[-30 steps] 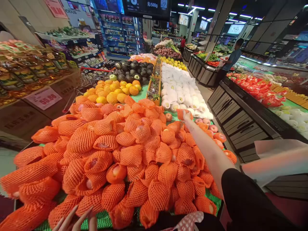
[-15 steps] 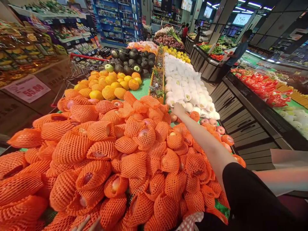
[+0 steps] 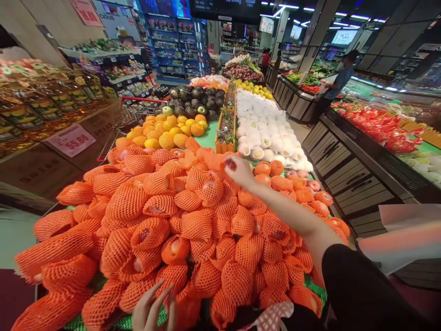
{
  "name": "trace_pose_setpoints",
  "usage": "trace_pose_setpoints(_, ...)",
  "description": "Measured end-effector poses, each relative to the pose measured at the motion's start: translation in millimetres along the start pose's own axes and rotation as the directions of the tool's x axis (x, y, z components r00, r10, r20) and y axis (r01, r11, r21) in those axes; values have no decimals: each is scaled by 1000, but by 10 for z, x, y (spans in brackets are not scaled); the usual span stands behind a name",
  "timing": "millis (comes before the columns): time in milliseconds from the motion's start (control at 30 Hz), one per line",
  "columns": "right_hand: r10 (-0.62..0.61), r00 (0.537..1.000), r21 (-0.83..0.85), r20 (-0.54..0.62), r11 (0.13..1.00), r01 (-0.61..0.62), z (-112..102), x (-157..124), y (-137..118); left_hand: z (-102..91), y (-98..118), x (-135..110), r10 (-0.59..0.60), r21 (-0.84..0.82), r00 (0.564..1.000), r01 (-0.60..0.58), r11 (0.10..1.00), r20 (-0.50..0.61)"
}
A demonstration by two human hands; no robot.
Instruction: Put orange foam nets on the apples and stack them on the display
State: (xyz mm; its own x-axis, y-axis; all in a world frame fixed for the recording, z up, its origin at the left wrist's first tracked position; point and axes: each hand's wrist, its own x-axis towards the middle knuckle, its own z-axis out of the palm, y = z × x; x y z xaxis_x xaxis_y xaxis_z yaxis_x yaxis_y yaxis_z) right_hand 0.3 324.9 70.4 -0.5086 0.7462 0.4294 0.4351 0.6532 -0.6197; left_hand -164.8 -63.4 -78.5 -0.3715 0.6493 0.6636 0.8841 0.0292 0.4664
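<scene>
A large pile of apples in orange foam nets (image 3: 196, 225) fills the stand before me. At the pile's far side, my right hand (image 3: 241, 172) is closed on an apple in an orange foam net (image 3: 217, 161); a dark red patch of the fruit shows by the fingers. Low at the near edge, my left hand (image 3: 155, 308) has its fingers stretched and apart, close beside the netted apples there. Part of its palm is cut off by the frame's bottom. Several bare apples (image 3: 313, 185) lie at the pile's right edge.
Beyond the pile lie yellow fruit (image 3: 168, 133), dark netted fruit (image 3: 193, 99) and white-wrapped fruit (image 3: 265, 128), split by an orange planter box (image 3: 225, 133). A shopping cart (image 3: 138, 103) stands at left. Oil bottles (image 3: 44, 105) are stacked left. A person (image 3: 339, 82) stands at right.
My right hand has drawn back and left from the white-wrapped fruit, now with a netted apple. My left hand has come further into view. The view has tilted up a little.
</scene>
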Motion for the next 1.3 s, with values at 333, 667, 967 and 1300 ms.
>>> trace_pose_setpoints(333,-456,785,469,419,849,243,-466,-2254,-675,699,1085,-5,-159,-535,710,641,550,686)
trace_pose_setpoints(667,-211,904,37,373,976,213,-669,-2815,-307,621,1345,397,57,-287,787,156,945,614)
trace_pose_setpoints(967,423,655,646,626,189,-739,-488,-2814,-464,719,1736,348,443,-230,819,-382,895,364)
trace_pose_setpoints(1300,845,532,921,52,165,-353,-268,-2974,-506,843,1801,325,423,-226,804,-359,905,417)
